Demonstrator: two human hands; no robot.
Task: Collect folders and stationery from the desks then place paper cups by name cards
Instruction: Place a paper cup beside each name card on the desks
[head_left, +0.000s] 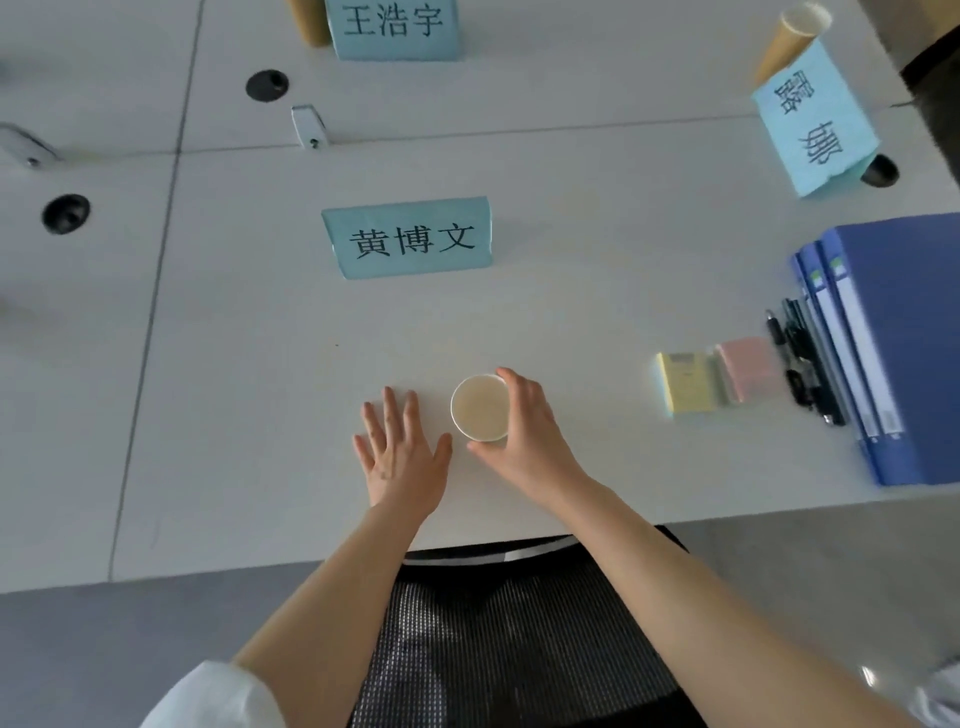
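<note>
A paper cup stands upright on the white desk, near the front edge and below a blue name card. My right hand curls round the cup's right side, thumb at the near rim and fingers at the far rim. My left hand lies flat with spread fingers just left of the cup. At the right, blue folders are stacked, with black pens and sticky-note pads beside them.
Two more blue name cards stand at the back, each with a brown paper cup near it. Round cable holes mark the desk. A black mesh chair sits below the front edge.
</note>
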